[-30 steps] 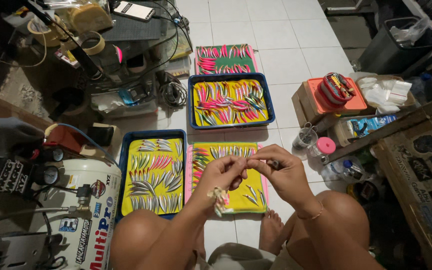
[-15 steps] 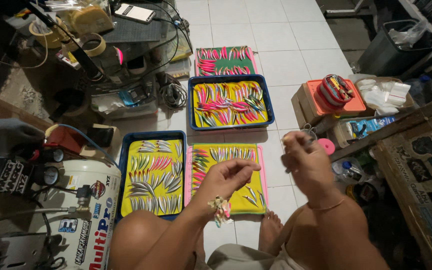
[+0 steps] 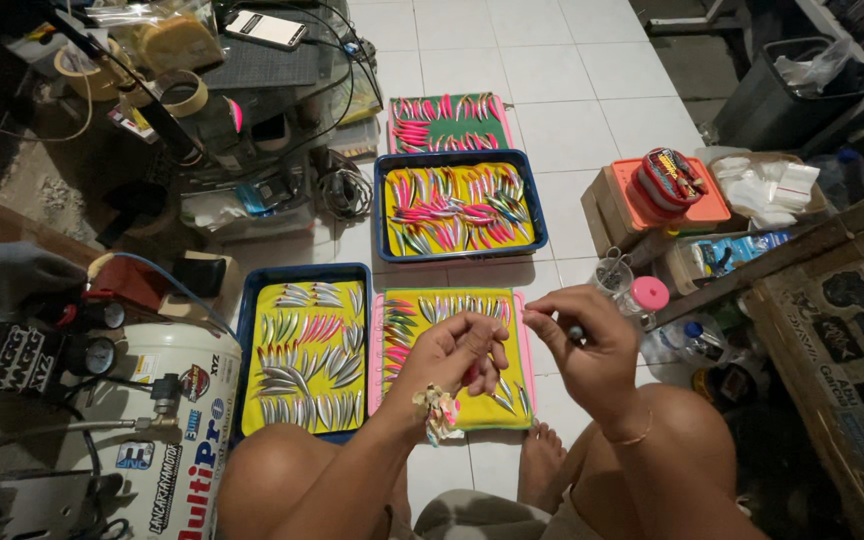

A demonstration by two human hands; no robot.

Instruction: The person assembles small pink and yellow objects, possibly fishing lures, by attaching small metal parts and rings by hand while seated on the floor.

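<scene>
We sit on the white tiled floor (image 3: 592, 70) with four trays of small painted fishing lures spread before us. Our left hand (image 3: 457, 355) hovers over the pink-rimmed tray (image 3: 526, 345) at twelve o'clock, fingers curled narrow around what looks like a pink lure (image 3: 473, 372), though the grip hides most of it. Our right hand (image 3: 577, 345), at one o'clock, is pinched tight on a small dark tool or piece; we cannot tell what it is.

As for progress, we judge the work well along: the far blue tray (image 3: 460, 158) and the green-lined tray (image 3: 449, 122) at twelve hold lures already coloured pink and yellow, the pink-rimmed tray is a mix, and the near blue tray (image 3: 249, 345) at eleven holds mostly bare silver bodies, so that batch seems left to do.

Room is tight. The compressor tank (image 3: 177, 430) crowds nine o'clock, a pink-capped jar (image 3: 644, 296) and a clear cup (image 3: 612, 272) stand just beside the right hand at two, and a wooden board (image 3: 802, 250) runs across three o'clock. Open tile remains only beyond the trays, toward one o'clock.
</scene>
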